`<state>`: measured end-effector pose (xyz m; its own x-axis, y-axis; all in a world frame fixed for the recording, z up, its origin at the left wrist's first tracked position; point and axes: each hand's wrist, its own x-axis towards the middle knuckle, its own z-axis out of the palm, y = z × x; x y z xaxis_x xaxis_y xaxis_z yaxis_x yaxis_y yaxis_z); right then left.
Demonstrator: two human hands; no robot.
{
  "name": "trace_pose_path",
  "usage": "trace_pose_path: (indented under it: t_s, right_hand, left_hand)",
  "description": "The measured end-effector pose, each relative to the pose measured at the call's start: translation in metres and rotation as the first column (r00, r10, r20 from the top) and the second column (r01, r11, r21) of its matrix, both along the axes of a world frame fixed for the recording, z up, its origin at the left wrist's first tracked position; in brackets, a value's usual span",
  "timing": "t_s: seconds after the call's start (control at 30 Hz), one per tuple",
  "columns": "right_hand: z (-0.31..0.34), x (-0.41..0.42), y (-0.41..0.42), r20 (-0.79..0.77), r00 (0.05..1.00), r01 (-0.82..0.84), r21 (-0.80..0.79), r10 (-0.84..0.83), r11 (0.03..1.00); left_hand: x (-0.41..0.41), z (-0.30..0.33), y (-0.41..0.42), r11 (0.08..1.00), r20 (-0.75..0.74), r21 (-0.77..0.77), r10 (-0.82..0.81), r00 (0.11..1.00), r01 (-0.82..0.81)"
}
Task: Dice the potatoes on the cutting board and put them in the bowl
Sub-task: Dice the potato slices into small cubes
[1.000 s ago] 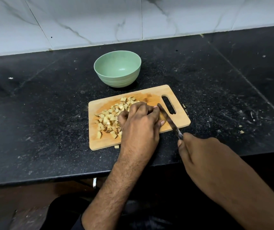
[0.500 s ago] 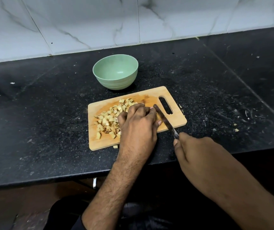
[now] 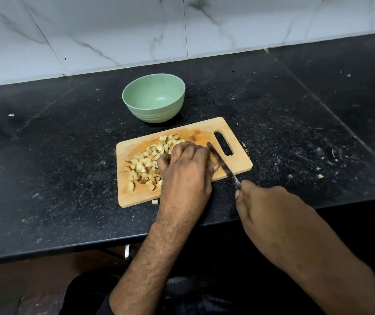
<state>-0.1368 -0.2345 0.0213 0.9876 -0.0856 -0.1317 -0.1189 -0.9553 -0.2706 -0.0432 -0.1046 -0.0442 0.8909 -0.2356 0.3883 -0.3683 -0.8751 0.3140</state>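
Fingers [image 3: 195,151] of the left hand [image 3: 185,171] curl over a last potato piece, mostly hidden; the right hand [image 3: 266,205] grips the knife [image 3: 221,164], its blade just beside those fingertips. Dice [image 3: 146,163] lie heaped left of them on the board [image 3: 238,165]; the bowl [image 3: 153,97] beyond holds none, so transfer remains. One cube [image 3: 155,201] strayed onto the speckled black counter [image 3: 68,155], backed by marble tiles [image 3: 114,30].
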Motion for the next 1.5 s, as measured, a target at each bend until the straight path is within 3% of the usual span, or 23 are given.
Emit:
trace_pose_path:
  t_s: [0.33,0.83,1.13,1.33,1.5]
  right_hand:
    - [-0.001,0.001,0.001,-0.005,1.000,0.003,0.010,-0.003,1.000]
    - [-0.027,0.042,0.016,0.021,0.999,-0.022,-0.150,0.025,0.988]
    - [-0.024,0.020,-0.003,-0.047,0.997,-0.059,-0.031,0.057,0.998]
    - [-0.025,0.000,-0.010,-0.014,1.000,-0.012,0.041,0.012,0.999]
    - [-0.021,-0.008,-0.006,0.047,0.999,-0.010,0.008,0.009,1.000]
  left_hand:
    - [0.001,-0.001,-0.002,1.000,-0.004,0.002,-0.006,1.000,0.006]
    - [0.005,-0.001,0.005,0.999,0.007,-0.045,-0.016,1.000,0.016]
    - [0.003,-0.001,0.002,0.999,0.014,-0.042,0.009,1.000,-0.008]
    - [0.002,-0.002,0.001,1.000,0.012,-0.025,-0.002,1.000,0.002]
    - [0.002,-0.002,0.002,1.000,0.019,-0.018,0.000,1.000,0.001]
